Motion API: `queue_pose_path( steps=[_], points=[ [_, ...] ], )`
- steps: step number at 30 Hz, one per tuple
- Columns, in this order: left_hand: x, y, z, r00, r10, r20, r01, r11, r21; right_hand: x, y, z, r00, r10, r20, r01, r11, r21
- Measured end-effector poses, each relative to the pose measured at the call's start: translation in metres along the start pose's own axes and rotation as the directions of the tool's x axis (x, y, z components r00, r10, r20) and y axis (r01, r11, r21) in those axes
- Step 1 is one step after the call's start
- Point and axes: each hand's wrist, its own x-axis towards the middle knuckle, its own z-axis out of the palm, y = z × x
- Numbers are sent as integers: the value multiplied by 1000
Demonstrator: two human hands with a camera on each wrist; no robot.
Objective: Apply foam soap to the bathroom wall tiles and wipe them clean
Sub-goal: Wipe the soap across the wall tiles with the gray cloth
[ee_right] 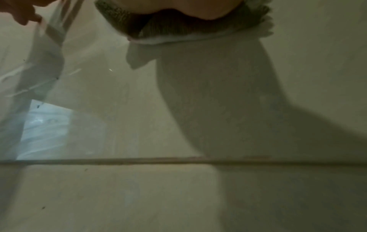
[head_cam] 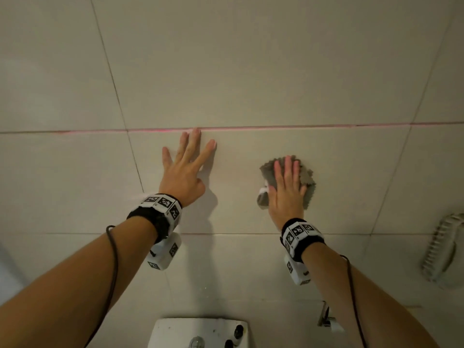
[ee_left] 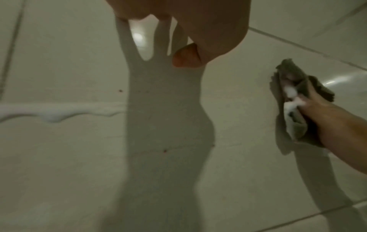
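In the head view both hands lie against the beige wall tiles (head_cam: 251, 71). My left hand (head_cam: 187, 167) rests flat on a tile with its fingers spread and holds nothing. To its right, my right hand (head_cam: 287, 182) presses a crumpled grey cloth (head_cam: 308, 182) against the same tile with straight fingers. The left wrist view shows white foam on the cloth (ee_left: 298, 109) beside the right hand (ee_left: 327, 122). A streak of foam (ee_left: 53, 113) runs down the wall at the left. In the right wrist view the cloth (ee_right: 178, 23) sits under the palm at the top.
A scrubbing brush (head_cam: 442, 249) hangs on the wall at the right. A white fixture (head_cam: 175, 330) with dark knobs stands below the hands, and a metal valve (head_cam: 326, 317) is to its right. A red light line (head_cam: 251, 128) follows the grout above the fingers.
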Motion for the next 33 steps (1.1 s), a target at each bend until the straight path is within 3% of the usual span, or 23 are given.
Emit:
queue_pose_path(
  steps=[4, 15, 22, 28, 33],
  points=[
    [-22, -40, 1, 999, -50, 2, 50, 998, 45, -7, -20, 23, 989, 93, -116, -94, 996, -5],
    [-81, -149, -15, 950, -259, 175, 258, 966, 30, -24, -122, 90, 979, 145, -141, -147, 989, -3],
    [-107, -216, -17, 946, -250, 204, 253, 967, 14, -28, -198, 134, 993, 74, -96, -81, 994, -70],
    [-122, -276, -15, 986, -119, 116, 116, 993, 34, -25, -261, 163, 992, 61, -110, -78, 985, -151],
    [-137, -314, -20, 977, -187, 105, 187, 982, 3, -21, -310, 179, 996, 39, -82, -50, 989, -139]
  ],
)
